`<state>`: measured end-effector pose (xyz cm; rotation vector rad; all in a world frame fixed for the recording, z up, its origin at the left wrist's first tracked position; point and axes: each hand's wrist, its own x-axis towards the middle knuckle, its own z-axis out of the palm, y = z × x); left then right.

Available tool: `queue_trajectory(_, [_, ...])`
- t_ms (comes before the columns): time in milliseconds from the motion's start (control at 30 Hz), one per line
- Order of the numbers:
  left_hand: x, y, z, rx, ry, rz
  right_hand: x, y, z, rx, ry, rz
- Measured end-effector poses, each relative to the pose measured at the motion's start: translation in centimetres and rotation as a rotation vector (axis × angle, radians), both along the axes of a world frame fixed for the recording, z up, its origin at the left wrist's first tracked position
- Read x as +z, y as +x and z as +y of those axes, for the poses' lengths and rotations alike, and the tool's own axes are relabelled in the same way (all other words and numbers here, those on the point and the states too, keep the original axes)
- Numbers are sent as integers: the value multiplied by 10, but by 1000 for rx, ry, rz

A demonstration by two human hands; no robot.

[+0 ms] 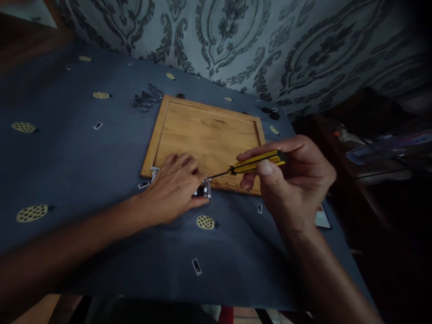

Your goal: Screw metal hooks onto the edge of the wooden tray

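A wooden cabinet door (205, 123) with a raised frame lies flat on the table. My left hand (178, 184) rests across its near edge, the thumb and fingers closed around a shiny metal hinge (206, 190) there; the hand hides part of the hinge. In my right hand (290, 180) is a yellow and black screwdriver (249, 165), gripped by the handle. Its shaft points left and down, and the tip meets the top of the hinge. Another metal piece (154, 173) shows at the door's near left corner, partly covered by my left hand.
Several metal hinges (144, 101) lie beyond the door's left side. A dark tool (271, 111), perhaps scissors, lies past its far right corner. The blue tablecloth (111, 256) has pineapple prints. A flat device (323, 218) sits by the right edge; a cluttered shelf (357, 180) stands beyond.
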<state>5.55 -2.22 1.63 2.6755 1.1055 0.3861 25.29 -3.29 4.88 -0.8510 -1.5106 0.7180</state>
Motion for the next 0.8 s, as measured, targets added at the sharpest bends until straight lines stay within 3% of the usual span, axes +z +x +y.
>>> queue_trajectory(167, [0, 0, 0, 6, -3, -3, 0, 2, -1, 14, -23, -69])
queue_trajectory(367, [-1, 0, 0, 4, 6, -12, 2, 0, 0, -49, 83, -37])
queue_trajectory(800, [0, 0, 0, 11, 14, -2, 3, 1, -4, -21, -15, -101])
